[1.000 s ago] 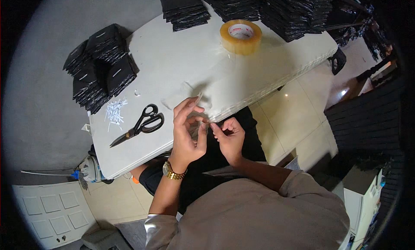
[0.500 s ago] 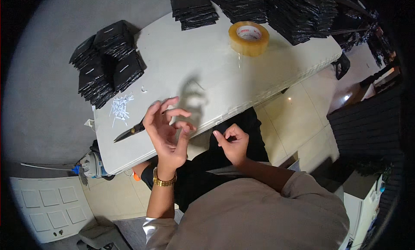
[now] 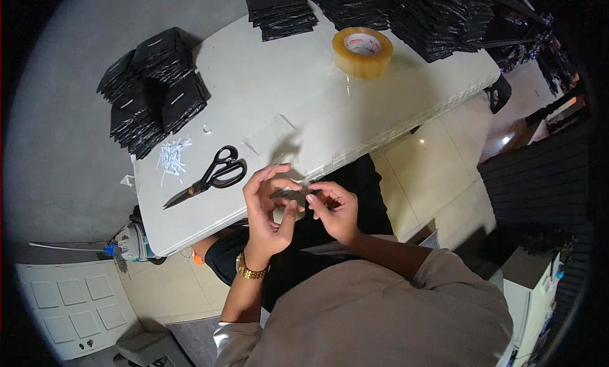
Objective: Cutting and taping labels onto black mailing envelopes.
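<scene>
My left hand (image 3: 269, 208), with a gold watch (image 3: 251, 269) on its wrist, is raised at the table's near edge, its curled fingers apart. Close against its fingertips is my right hand (image 3: 337, 209), thumb and index finger pinched together. A small, pale, see-through bit shows near that pinch, too small to make out. Black-handled scissors (image 3: 208, 179) lie on the table left of my hands. Beyond my hands, a clear strip like tape (image 3: 274, 133) rests on the tabletop. A roll of clear yellowish tape (image 3: 362, 52) sits farther back.
Stacks of flat black plastic packages (image 3: 158, 88) stand at the table's left edge, and more stacks (image 3: 438, 21) line its far side. A heap of thin white paper strips (image 3: 174, 157) lies by the scissors on the white table (image 3: 241, 69). My lap is below the near edge.
My left hand has moved right, uncovering the scissors' handles. My right hand has shifted slightly left, and the fingertips of both hands have come together.
</scene>
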`<state>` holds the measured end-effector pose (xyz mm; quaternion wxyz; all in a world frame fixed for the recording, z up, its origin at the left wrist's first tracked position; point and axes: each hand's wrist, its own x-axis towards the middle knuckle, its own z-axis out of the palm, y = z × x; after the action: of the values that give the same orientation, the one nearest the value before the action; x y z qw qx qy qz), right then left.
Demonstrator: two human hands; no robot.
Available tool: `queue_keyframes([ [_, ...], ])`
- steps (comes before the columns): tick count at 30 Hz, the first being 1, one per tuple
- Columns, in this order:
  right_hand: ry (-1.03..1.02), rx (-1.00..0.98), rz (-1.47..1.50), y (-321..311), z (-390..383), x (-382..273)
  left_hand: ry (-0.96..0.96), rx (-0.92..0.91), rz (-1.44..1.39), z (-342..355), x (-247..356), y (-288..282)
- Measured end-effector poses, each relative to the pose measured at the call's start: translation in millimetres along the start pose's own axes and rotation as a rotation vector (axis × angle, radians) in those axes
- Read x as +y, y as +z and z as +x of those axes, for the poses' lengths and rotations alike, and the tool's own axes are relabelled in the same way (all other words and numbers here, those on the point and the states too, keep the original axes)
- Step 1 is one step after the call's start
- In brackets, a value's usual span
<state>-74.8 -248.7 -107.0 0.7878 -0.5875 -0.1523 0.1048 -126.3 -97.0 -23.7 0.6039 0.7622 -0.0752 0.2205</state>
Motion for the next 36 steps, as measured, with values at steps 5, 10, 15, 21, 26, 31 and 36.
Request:
queue_keyframes([
  [5, 0.032, 0.053, 0.035, 8.6, 4.1, 6.8, 0.020, -0.024, 0.040, 0.4, -6.5, -0.3],
  [10, 0.079, 0.133, 0.068, 12.8, 8.4, 8.9, 0.034, -0.053, 0.129, 2.0, -7.5, -1.4],
  [15, 0.078, 0.184, 0.070, 17.9, 11.5, 4.7, 0.037, -0.128, 0.287, 10.6, -2.0, -4.3],
  [21, 0.110, 0.221, 0.110, 24.2, 14.2, 4.2, 0.012, -0.062, 0.305, 15.9, 3.2, -4.6],
  [26, 0.088, 0.211, 0.082, 20.9, 13.7, 8.9, 0.094, -0.100, 0.496, 23.9, 15.1, -16.6],
  [31, 0.101, 0.202, 0.100, 18.7, 11.7, 10.7, 0.179, 0.081, 0.425, 23.2, 23.9, -28.6],
  [36, -0.190, -0.011, -0.152, 6.8, 0.6, 6.3, -0.010, 0.119, 0.009, 10.9, 24.2, -33.8],
])
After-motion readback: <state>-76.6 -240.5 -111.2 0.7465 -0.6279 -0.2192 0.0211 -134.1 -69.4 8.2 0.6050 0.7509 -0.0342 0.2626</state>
